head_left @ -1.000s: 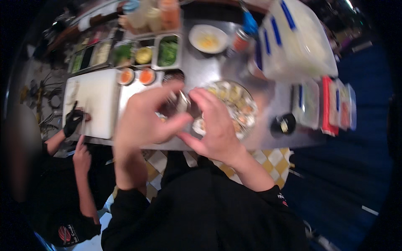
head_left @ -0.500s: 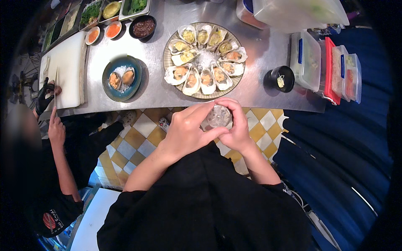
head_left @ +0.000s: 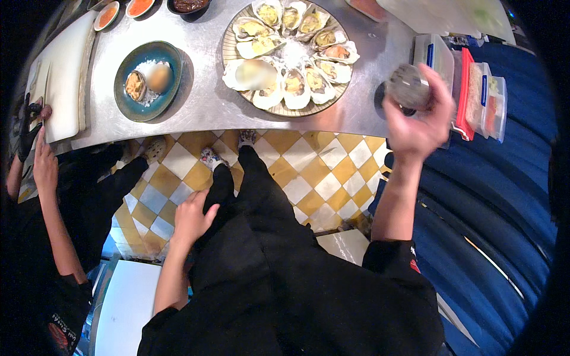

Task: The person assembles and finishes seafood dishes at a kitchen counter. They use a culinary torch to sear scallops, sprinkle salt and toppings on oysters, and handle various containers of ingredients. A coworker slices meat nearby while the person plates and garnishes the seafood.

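Note:
In my right hand, raised over the table's right side, is a small round see-through jar, blurred by motion. My fingers and thumb wrap around it. Behind it, a black bowl stands partly hidden. Down by my left thigh hangs my left hand, holding nothing, its thumb apart from the fingers. A large ribbed plate bears a ring of filled oysters around white coarse grains. To its left, a blue-green plate carries two filled shells on white grains.
At the left, a co-worker's black-gloved hand and bare hand work with a knife at a white cutting board. Sauce bowls line the back. Lidded plastic boxes and a red-lidded one stand at the right.
My left hand has let go of the jar and dropped to my thigh. My right hand has carried the jar right and up over the black bowl. The view has shifted.

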`<state>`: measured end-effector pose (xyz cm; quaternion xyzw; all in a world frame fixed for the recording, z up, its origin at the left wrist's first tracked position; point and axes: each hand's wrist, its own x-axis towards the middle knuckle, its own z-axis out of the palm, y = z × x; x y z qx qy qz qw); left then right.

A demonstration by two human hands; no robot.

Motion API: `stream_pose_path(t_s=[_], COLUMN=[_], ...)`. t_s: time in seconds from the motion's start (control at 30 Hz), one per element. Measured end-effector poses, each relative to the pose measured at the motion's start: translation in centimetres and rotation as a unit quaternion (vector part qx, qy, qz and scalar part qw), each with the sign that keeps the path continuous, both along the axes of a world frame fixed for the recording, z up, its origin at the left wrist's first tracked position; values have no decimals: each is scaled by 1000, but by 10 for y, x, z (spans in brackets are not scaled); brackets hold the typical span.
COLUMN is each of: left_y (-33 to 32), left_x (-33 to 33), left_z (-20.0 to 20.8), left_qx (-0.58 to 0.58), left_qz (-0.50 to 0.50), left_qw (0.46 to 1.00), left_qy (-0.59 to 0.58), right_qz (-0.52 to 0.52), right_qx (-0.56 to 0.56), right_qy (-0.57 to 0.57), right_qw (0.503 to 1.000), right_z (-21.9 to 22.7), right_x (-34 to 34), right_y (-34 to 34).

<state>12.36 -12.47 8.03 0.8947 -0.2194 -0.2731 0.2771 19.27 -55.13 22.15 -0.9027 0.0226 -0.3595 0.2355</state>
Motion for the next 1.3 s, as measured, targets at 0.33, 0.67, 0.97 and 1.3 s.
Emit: stream_pose_path(t_s=[0.33, 0.67, 0.97, 1.3], left_y=[41, 39, 38, 38], left_x=[-9, -3, 3, 9], left_z=[-32, -27, -21, -15], left_qx=[74, 61, 75, 73], left_qz=[73, 60, 42, 36], left_qw=[993, 995, 996, 996], left_qy=[53, 43, 26, 21], right_qz=[-47, -62, -77, -82], right_qx=[-151, -286, -313, -306], right_qy=[23, 59, 66, 56], right_qw=[987, 954, 944, 947], right_z=[-55, -75, -77, -76], right_x=[39, 54, 52, 50], right_y=[-34, -42, -38, -38])
